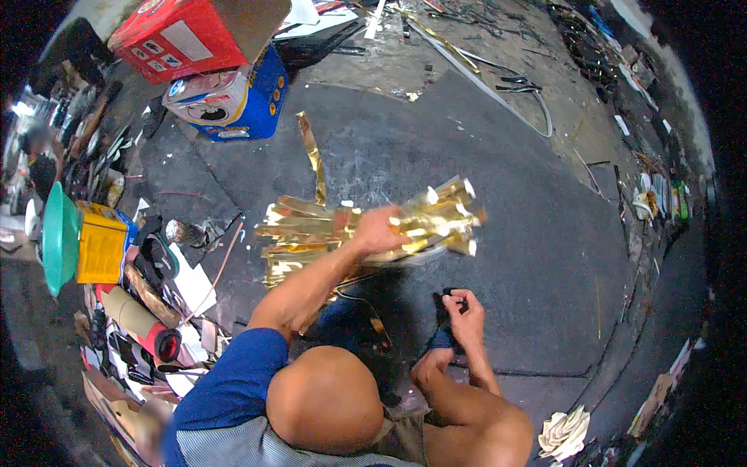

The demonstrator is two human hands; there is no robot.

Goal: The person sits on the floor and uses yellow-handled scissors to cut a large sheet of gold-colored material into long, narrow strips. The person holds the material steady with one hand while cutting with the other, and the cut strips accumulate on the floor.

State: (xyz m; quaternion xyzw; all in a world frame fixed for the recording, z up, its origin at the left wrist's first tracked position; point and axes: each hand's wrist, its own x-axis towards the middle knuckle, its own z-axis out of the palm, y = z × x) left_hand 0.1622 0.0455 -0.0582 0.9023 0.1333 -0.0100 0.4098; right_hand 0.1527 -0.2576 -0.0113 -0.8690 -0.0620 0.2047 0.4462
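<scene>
A bundle of shiny gold strips (311, 233) lies across the dark sheet on the floor. My left hand (379, 232) is closed over its middle, and the strips fan out on both sides; those on the right are blurred. One loose gold strip (310, 148) sticks out beyond the bundle, and a thin one (379, 323) trails below it. Nearer me and to the right, my right hand (465, 310) has thumb and fingers pinched together beside my leg, apart from the bundle. Something small and dark shows at its fingertips, too unclear to name.
A red carton (171, 43) rests on a blue carton (261, 97) at the far left. Left of me stand a yellow tin (101, 243) with a green round basin (61, 240), a beige roll (132, 315) and scraps. A cream ruffled bundle (566, 433) lies near right.
</scene>
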